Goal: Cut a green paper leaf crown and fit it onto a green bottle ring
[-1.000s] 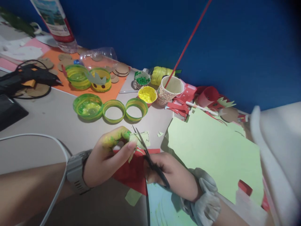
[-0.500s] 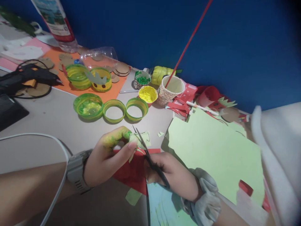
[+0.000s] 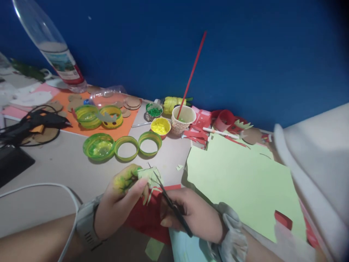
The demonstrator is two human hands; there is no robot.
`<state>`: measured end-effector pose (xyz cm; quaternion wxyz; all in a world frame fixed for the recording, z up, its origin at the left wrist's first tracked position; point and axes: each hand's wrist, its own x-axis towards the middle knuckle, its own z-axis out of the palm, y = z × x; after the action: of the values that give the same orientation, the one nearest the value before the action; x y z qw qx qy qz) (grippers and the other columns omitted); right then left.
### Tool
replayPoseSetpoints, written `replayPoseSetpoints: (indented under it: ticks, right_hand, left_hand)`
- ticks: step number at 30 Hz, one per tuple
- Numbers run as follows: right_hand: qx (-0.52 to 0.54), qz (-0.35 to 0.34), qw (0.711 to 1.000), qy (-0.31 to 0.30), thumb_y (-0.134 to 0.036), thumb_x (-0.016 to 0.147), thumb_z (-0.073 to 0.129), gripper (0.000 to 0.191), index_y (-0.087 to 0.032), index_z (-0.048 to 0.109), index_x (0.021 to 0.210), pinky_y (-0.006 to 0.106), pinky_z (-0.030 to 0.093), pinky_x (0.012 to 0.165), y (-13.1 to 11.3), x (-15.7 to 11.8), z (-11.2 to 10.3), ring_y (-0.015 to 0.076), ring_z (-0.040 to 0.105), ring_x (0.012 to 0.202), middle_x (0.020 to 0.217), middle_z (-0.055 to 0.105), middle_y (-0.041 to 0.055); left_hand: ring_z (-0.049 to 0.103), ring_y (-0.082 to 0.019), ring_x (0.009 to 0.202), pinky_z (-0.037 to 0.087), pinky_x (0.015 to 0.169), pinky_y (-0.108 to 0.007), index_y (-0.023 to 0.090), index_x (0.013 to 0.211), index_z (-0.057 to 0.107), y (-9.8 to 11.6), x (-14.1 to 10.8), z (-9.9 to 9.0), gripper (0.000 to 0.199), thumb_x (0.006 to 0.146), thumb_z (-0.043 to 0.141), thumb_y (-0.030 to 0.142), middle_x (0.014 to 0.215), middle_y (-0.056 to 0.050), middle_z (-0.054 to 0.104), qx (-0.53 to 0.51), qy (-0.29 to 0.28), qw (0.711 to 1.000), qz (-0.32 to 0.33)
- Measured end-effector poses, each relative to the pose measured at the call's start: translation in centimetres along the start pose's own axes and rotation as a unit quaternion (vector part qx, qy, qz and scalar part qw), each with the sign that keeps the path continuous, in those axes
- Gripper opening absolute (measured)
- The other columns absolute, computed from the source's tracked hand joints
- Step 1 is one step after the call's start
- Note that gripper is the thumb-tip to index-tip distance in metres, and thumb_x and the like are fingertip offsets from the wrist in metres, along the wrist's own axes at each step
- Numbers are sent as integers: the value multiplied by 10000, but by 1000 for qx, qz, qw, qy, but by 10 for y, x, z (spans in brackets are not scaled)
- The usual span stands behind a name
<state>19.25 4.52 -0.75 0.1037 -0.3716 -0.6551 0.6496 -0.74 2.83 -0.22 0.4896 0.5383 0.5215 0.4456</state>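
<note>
Between the thumb and fingers of my left hand (image 3: 120,203) is a small piece of pale green paper (image 3: 154,175), with dark lines drawn on it and a thin strip dangling below. Green and yellow paint stains those fingers. My right hand (image 3: 191,214) grips black-handled scissors (image 3: 172,207), their blades parted and reaching to the paper piece. Beneath the hands lie a red sheet (image 3: 147,218) and a light blue sheet (image 3: 185,247). A large pale green sheet (image 3: 240,182) spreads to the right of my right hand.
Painted green-yellow rings (image 3: 126,148) and a green dish (image 3: 98,147) stand beyond my hands. Behind are a yellow paint cup (image 3: 160,127), a green paint cup (image 3: 154,111) and a paper cup (image 3: 183,122) holding a red stick. A glue gun (image 3: 46,120), white cable (image 3: 65,187) and bottle (image 3: 60,62) stand left.
The view has tilted up, so the table things sit lower in the picture. The scissors' blades are opened wider and have shifted on the paper piece, which my left hand still holds.
</note>
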Motion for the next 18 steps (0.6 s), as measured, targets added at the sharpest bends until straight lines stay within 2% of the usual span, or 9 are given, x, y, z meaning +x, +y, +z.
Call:
replayPoseSetpoints:
  ticks: [3, 5, 7, 9, 12, 18]
  right_hand:
    - [62, -36, 993, 99, -374, 793, 692, 295, -146, 531, 701, 200, 325, 533, 4, 0, 5, 90, 402, 575, 626, 455, -27]
    - [118, -66, 976, 172, -376, 830, 646, 263, -144, 546, 758, 198, 323, 521, 5, 1, 7, 86, 400, 560, 627, 456, -27]
    - [157, -100, 959, 213, -374, 846, 624, 239, -142, 571, 829, 196, 327, 519, 4, 1, 7, 85, 405, 558, 639, 463, -26]
    - [170, -124, 951, 224, -337, 838, 639, 206, -143, 601, 895, 196, 345, 537, 3, 1, 7, 87, 426, 583, 670, 480, -20]
    - [163, -121, 955, 216, -289, 828, 650, 213, -150, 624, 987, 194, 358, 544, 1, -1, 8, 83, 431, 593, 707, 499, -14]
    - [136, -102, 960, 222, -300, 837, 620, 196, -128, 629, 931, 210, 384, 564, 1, 1, 7, 92, 456, 605, 706, 507, -8]
  left_hand:
    - [546, -110, 580, 459, 630, -221, 209, 605, 521, 2, 3, 1, 299, 901, 489, 243, 586, 36, 560, 17, 11, 1000, -23]
    - [550, -118, 566, 466, 606, -229, 207, 609, 527, 5, 6, 2, 274, 880, 500, 237, 577, 31, 571, 24, -3, 999, -27]
    - [544, -109, 541, 459, 584, -215, 203, 596, 534, 5, 8, 2, 280, 873, 503, 234, 554, 35, 572, 36, -17, 999, -25]
    - [527, -92, 525, 437, 565, -193, 197, 592, 546, 3, 10, 3, 287, 874, 516, 241, 547, 42, 575, 59, -26, 998, -21]
    - [524, -82, 543, 417, 561, -175, 194, 635, 575, -1, 11, 4, 252, 877, 543, 258, 580, 48, 598, 93, -37, 995, -15]
    - [576, -101, 607, 447, 621, -178, 185, 647, 619, -3, 9, 6, 282, 894, 522, 280, 635, 22, 650, 122, -78, 989, -27]
